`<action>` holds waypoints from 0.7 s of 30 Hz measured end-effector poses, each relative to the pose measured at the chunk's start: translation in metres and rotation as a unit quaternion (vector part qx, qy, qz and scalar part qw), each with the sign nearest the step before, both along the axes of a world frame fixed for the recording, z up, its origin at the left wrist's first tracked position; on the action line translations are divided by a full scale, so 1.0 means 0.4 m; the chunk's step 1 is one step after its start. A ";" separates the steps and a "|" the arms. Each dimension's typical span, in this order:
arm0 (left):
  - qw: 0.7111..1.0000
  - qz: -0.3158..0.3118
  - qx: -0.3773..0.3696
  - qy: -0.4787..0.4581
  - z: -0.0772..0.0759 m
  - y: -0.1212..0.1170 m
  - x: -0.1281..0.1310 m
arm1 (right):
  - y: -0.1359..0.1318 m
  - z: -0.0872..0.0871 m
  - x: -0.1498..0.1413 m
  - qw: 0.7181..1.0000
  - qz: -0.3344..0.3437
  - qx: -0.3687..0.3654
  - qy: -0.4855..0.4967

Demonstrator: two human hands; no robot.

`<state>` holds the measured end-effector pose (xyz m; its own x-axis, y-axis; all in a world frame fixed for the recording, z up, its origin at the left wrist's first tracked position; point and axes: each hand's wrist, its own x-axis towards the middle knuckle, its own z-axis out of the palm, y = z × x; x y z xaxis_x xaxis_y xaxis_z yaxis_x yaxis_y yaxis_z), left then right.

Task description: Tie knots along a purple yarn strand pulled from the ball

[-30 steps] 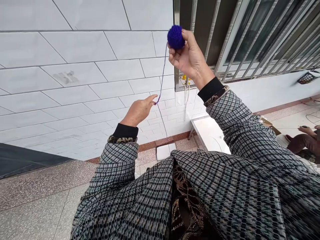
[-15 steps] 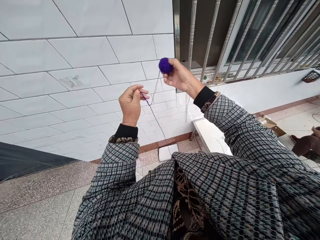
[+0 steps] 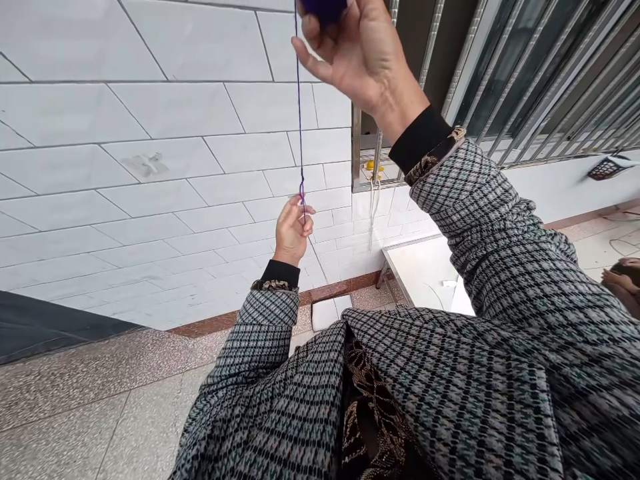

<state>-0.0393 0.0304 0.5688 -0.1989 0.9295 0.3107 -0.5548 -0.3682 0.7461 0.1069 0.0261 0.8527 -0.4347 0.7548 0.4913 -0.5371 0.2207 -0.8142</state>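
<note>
My right hand (image 3: 363,57) is raised to the top edge of the view, its fingers curled around a small purple yarn ball (image 3: 324,7) that is mostly cut off by the frame. A thin purple strand (image 3: 299,113) hangs straight down from the ball. Lower down, my left hand (image 3: 293,230) pinches that strand between thumb and fingers. Both arms wear checked grey sleeves with black cuffs.
A white tiled wall (image 3: 150,167) fills the left. A barred metal window (image 3: 500,73) is at the upper right, with a white bench (image 3: 425,273) below it. Another person's hand (image 3: 623,283) shows at the far right edge. Speckled floor tiles (image 3: 90,413) lie below.
My right hand has lifted the yarn ball up to the top of the view, drawing the strand long and vertical. My left hand has shifted right and lower, still pinching the strand.
</note>
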 end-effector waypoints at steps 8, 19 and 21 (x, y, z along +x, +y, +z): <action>0.998 0.010 0.043 0.045 -0.018 -0.004 -0.038 | 0.014 0.072 0.046 0.995 -0.091 -0.007 -0.031; 0.992 -0.057 0.067 0.085 -0.025 -0.028 -0.033 | 0.058 0.089 0.107 0.991 -0.075 -0.050 0.103; 0.991 -0.063 0.070 0.091 -0.034 -0.025 -0.031 | 0.058 0.104 0.115 0.985 -0.085 -0.049 0.142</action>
<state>-0.0518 0.0206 0.5552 -0.0135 0.8887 0.4583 -0.4630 -0.4118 0.7849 0.1530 0.0495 0.8943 -0.1531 0.8547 0.4961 -0.7086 0.2550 -0.6580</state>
